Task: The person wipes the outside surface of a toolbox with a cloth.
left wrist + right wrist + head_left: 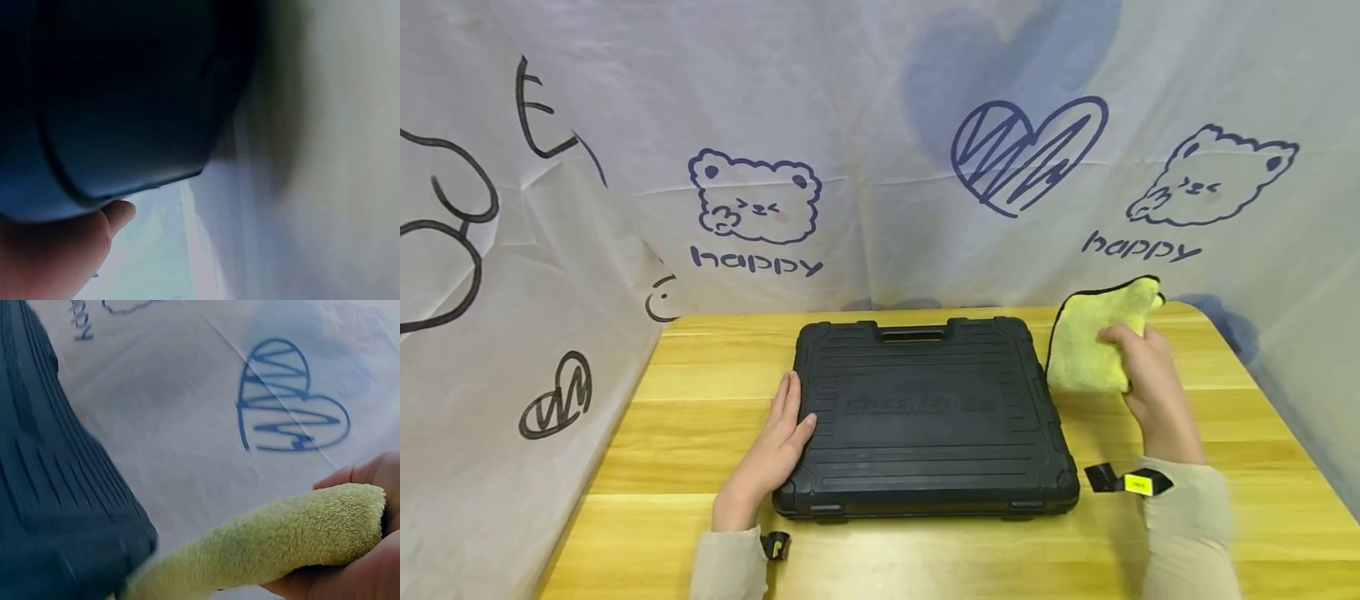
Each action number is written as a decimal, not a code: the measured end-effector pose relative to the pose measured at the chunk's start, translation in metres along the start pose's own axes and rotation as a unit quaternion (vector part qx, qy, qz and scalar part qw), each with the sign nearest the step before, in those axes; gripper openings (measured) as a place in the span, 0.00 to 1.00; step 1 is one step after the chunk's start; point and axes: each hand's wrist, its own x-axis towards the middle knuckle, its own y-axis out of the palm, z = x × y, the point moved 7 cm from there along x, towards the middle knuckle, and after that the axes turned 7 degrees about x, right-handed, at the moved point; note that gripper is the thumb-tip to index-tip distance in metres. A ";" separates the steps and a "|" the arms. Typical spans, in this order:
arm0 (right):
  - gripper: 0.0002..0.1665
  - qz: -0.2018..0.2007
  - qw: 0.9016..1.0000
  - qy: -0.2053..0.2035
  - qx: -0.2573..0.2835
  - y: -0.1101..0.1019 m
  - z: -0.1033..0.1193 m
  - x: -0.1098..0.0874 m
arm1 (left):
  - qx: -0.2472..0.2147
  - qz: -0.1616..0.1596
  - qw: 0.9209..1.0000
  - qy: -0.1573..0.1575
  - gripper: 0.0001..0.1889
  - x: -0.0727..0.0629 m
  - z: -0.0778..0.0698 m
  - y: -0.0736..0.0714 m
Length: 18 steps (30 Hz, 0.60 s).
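Note:
A black plastic carrying case [917,417] lies flat on the wooden table, its handle at the far side and two latches along the near edge. My left hand [775,442] rests against the case's left side, fingers straight along the edge and the thumb on the lid. To the right of the case, my right hand [1153,383] grips a folded yellow cloth [1090,346] with dark edging. In the right wrist view the cloth [269,537] is pinched between thumb and fingers, with its far end beside the case [56,462]. The left wrist view is dark and mostly filled by the case [125,112].
The wooden table [685,417] has a light yellow grain. White fabric [880,100] with drawn bears, hearts and "happy" lettering hangs behind and on both sides. Black straps with yellow labels [1138,483] sit at the wrists.

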 end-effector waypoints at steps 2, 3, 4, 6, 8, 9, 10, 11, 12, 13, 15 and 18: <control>0.12 0.013 1.000 0.009 -0.016 0.015 -0.006 0.003 | 0.001 -0.002 1.000 0.002 0.38 0.000 0.000 0.000; 0.12 0.022 0.999 0.014 -0.020 0.022 -0.009 0.004 | 0.002 -0.002 1.000 0.003 0.38 0.000 0.000 0.000; 0.12 0.027 0.999 0.017 -0.026 0.029 -0.012 0.006 | 0.003 -0.003 1.000 0.004 0.38 0.001 0.000 0.000; 0.11 0.033 0.998 0.025 -0.039 0.042 -0.018 0.011 | 0.004 -0.005 1.000 0.007 0.38 0.001 -0.001 0.000; 0.12 0.029 0.998 0.032 -0.050 0.052 -0.025 0.014 | 0.004 -0.005 1.000 0.008 0.38 0.001 -0.001 0.000; 0.13 0.026 0.997 0.034 -0.056 0.057 -0.029 0.016 | 0.004 -0.005 1.000 0.009 0.38 0.001 -0.001 0.000; 0.13 0.019 0.997 0.036 -0.065 0.061 -0.032 0.017 | 0.003 -0.005 1.000 0.009 0.38 0.001 -0.002 0.000; 0.13 0.013 0.996 0.037 -0.074 0.065 -0.035 0.019 | 0.003 -0.004 1.000 0.010 0.38 0.001 -0.002 0.001; 0.15 0.007 0.996 0.038 -0.084 0.070 -0.038 0.019 | 0.002 -0.003 1.000 0.010 0.38 0.001 -0.002 0.001; 0.16 0.003 0.995 0.038 -0.095 0.074 -0.041 0.020 | 0.001 -0.003 1.000 0.011 0.38 0.001 -0.003 0.001; 0.20 -0.001 0.993 0.038 -0.115 0.083 -0.046 0.021 | 0.001 -0.003 1.000 0.011 0.38 0.001 -0.002 0.001; 0.25 0.005 0.991 0.043 -0.126 0.099 -0.055 0.024 | 0.004 -0.004 1.000 0.011 0.38 0.002 -0.002 0.001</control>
